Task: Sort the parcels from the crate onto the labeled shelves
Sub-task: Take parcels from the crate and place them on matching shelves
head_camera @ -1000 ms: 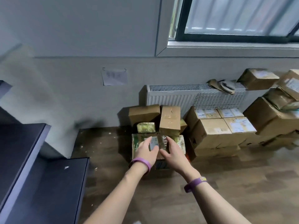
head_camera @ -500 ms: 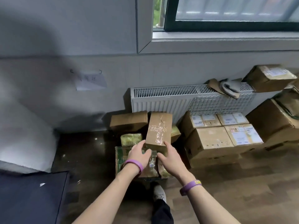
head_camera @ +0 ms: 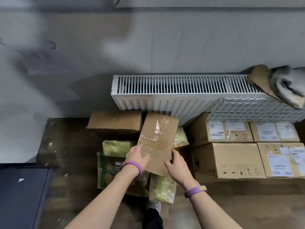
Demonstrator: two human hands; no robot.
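The taped cardboard box (head_camera: 159, 138) tilts above the crate (head_camera: 105, 172) of yellow-green packets (head_camera: 117, 147). The left hand (head_camera: 138, 156) and right hand (head_camera: 179, 166) clasp its lower edges, thumbs on top. A radiator (head_camera: 165, 100) stands behind, with labelled boxes (head_camera: 227, 161) to the right.

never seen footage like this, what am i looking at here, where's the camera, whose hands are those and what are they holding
There is no machine here. A person works with bare hands, and one wide-angle camera worn on their head looks forward and down, so you see roughly what they see. The left hand and the right hand grip the lower edges of a taped brown parcel, which is tilted above a pile of parcels on the floor. In the pile are yellow-green wrapped packets and a plain brown box. To the right stand labelled cartons, and against the wall is a white radiator. A dark shelf shows at the lower left.
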